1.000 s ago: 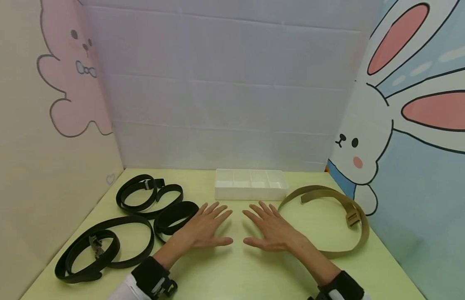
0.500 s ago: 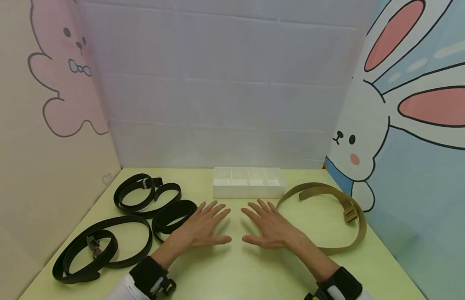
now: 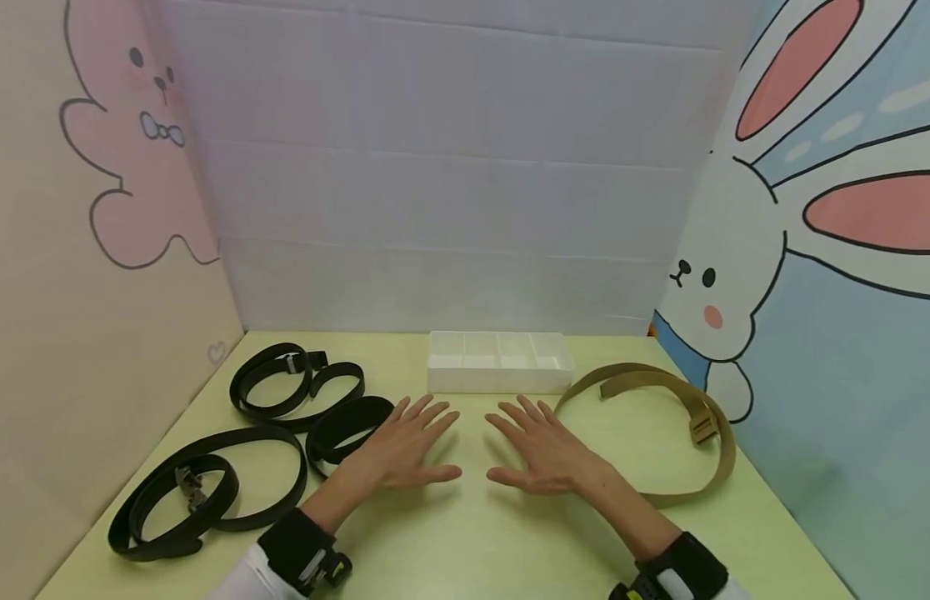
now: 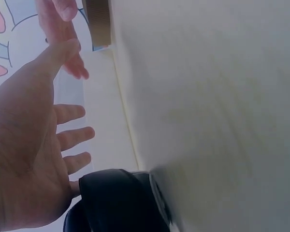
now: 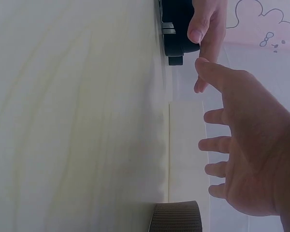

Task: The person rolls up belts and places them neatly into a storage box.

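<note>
My left hand (image 3: 405, 446) has its fingers spread and holds nothing; a shadow lies on the table beneath it. Just left of it is a coiled black belt (image 3: 337, 427), partly covered by the hand. Another black belt (image 3: 202, 446) with a metal buckle lies looped at the front left, and a third black belt (image 3: 243, 387) is coiled behind. My right hand (image 3: 543, 450) mirrors the left, fingers spread, nothing held. To its right a tan webbing belt (image 3: 723, 467) with a buckle (image 3: 702, 425) stands on edge in a wide loop. Both wrist views show the palms bare.
A white plastic box (image 3: 501, 381) with several compartments stands at the back middle of the pale yellow table (image 3: 465, 550). A white sheet (image 3: 450, 167) closes off the back; printed panels stand at both sides, the right one with a rabbit (image 3: 727, 275).
The head view has shifted slightly. Both hands keep their pose over the table, and the belts and box stay where they were.
</note>
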Available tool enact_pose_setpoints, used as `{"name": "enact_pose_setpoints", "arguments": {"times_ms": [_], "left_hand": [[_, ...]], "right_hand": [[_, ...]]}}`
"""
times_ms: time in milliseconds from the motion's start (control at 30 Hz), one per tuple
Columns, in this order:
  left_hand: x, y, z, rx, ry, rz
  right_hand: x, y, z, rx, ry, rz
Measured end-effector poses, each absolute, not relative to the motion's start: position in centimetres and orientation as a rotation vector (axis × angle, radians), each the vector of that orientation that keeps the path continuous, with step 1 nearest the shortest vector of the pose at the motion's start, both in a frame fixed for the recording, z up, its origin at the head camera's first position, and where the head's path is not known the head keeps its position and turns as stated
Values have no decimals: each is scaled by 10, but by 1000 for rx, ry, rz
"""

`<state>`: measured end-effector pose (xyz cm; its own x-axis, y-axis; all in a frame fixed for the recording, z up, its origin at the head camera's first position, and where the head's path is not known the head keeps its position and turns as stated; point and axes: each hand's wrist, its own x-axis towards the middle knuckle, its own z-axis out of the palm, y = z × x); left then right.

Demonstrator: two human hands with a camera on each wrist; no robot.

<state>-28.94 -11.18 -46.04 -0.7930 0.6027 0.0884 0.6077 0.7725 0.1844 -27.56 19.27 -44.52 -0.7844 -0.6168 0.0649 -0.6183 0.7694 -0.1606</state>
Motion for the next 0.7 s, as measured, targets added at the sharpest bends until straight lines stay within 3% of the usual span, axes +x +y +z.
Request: {"name": "enact_pose_setpoints", "arguments": {"times_ms": [200,700], "left_hand": [[-289,-128,-450,-934,-2956,-312],[-262,-231,-436,-711,-2888,-447]], "right_hand": [[-274,187,-444,1070,-2929,324],[-280,121,-430,1421,-2852,428]]}}
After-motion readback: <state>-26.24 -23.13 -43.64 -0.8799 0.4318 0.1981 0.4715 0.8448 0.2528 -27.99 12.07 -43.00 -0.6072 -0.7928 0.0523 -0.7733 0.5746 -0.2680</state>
